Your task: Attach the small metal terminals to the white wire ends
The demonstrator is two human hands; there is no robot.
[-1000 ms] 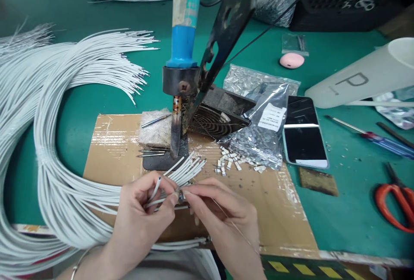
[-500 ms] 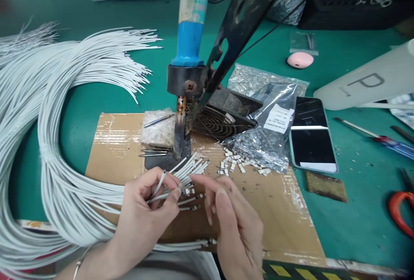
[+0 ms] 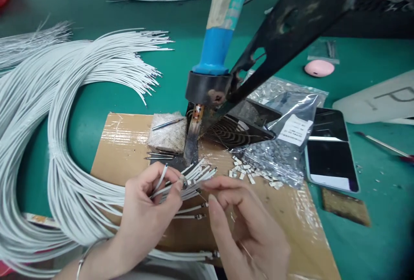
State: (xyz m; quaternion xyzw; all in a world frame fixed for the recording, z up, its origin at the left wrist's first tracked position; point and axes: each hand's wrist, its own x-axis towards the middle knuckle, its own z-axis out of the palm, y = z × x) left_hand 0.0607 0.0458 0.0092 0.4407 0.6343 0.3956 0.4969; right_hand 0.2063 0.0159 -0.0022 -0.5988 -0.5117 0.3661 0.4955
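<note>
My left hand (image 3: 152, 206) is closed in a pinch on a white cable (image 3: 161, 180), its dark-tipped end sticking up between the fingers. At the fingertips sits a small white and metal connector (image 3: 190, 182). My right hand (image 3: 247, 224) is just right of it, index finger reaching toward the connector and the other fingers curled. A thin wire (image 3: 247, 252) seems to run through the right hand; its grip is partly hidden. Below the hands lie more cables with small end pieces (image 3: 199, 216). Behind them, other cable ends (image 3: 205, 170) fan out.
A blue-handled soldering iron (image 3: 216, 47) hangs tip-down on a black bracket (image 3: 284, 34) beyond my hands. Around it are a cardboard sheet (image 3: 126, 142), a sponge-like block (image 3: 168, 135), a fan (image 3: 226, 129), loose white pieces (image 3: 244, 170), a plastic bag (image 3: 287, 142) and a phone (image 3: 333, 155).
The whole view has shifted, so the bench items appear further right. My right hand has drawn back slightly from the connector, and the thin wire now shows. The left hand keeps its pinch.
</note>
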